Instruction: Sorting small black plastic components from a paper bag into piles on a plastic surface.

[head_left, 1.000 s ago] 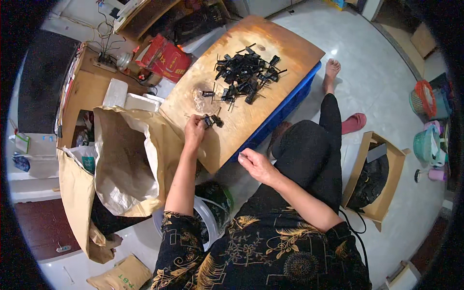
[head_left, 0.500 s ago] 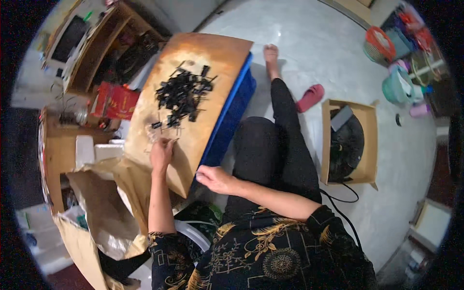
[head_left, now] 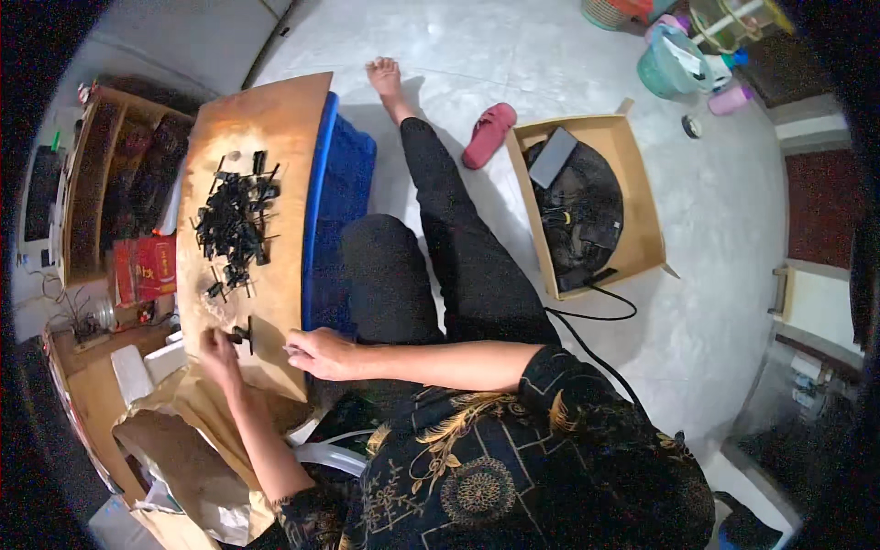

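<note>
- Black part (head_left: 242, 335): lies toward the near end of the wooden board (head_left: 298, 202), right at the left hand's (head_left: 220, 354) fingertips, apart from the main pile.
- Risk: fumbled pick or drop. Likely cause: small, spindly piece, fingertip-only contact. Could also skid if nudged.
- Risk: hooked neighbours. Thin rods stick out every way from the black pile (head_left: 235, 218), so pulling one piece could drag others or bend a rod.
- Looks: matt black, small blocky body with a thin straight bar. Finer detail too small to read; can't confirm damage.
- Left fingers: bent, tips close together beside the part. Blurred, so can't tell if they're pinched on it or just touching.
- Right hand (head_left: 323, 354): just off the board's right edge, fingers curled in, thumb near fingertips. Maybe a small bit between the tips; can't tell.
- Risk: anything slipping from the right hand would miss the board, since the hand sits past the edge. Lap or floor would catch it.
- Paper sack (head_left: 174, 449): gaping just beside the board's near left corner. A knocked part could fall in and get lost.
- Blue crate (head_left: 348, 156): under the board. If the board isn't fixed, leaning on its edge could tip it; fixing not visible.
</note>
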Tool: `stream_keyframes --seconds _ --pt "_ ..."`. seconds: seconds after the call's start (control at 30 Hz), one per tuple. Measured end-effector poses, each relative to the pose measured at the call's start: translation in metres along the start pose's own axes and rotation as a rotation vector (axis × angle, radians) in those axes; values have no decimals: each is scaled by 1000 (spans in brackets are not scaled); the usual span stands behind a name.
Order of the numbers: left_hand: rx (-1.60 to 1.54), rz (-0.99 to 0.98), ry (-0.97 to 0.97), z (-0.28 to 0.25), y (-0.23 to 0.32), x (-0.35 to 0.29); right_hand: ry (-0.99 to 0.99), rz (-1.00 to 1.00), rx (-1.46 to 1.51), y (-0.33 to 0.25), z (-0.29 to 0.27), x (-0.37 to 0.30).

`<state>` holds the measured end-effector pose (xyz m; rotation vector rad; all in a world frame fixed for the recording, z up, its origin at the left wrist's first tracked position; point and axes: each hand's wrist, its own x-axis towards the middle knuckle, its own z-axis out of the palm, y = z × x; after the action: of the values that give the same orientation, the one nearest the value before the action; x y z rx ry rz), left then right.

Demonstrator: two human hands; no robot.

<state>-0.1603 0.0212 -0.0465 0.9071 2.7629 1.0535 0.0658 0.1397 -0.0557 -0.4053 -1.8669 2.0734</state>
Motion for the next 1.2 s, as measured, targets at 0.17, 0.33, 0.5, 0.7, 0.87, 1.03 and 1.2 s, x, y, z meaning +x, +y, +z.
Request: stream_keyframes --seconds 0.17,0.33,0.5,0.7,0.87,1.03,1.2 --pt "-451 -343 -73 -7 91 -44 122 -73 -40 -5 0 3" --pt "-815 -569 -163 17 109 -96 110 -169 3 -23 -4 0" --pt "-856 -677 -231 20 107 -116 178 -176 -10 -24 -7 -3" --pt "-427 -241 -350 -1 133 -125 173 19 405 -7 -4 6" --pt "-331 -91 -326 -14 140 -128 -220 372 653 -25 -24 4" --pt "-548 -346 -344 -19 141 -134 -291 209 688 -23 -22 -1" --pt "-991 -530 -441 -20 135 -140 -517 250 653 -29 -25 -1"
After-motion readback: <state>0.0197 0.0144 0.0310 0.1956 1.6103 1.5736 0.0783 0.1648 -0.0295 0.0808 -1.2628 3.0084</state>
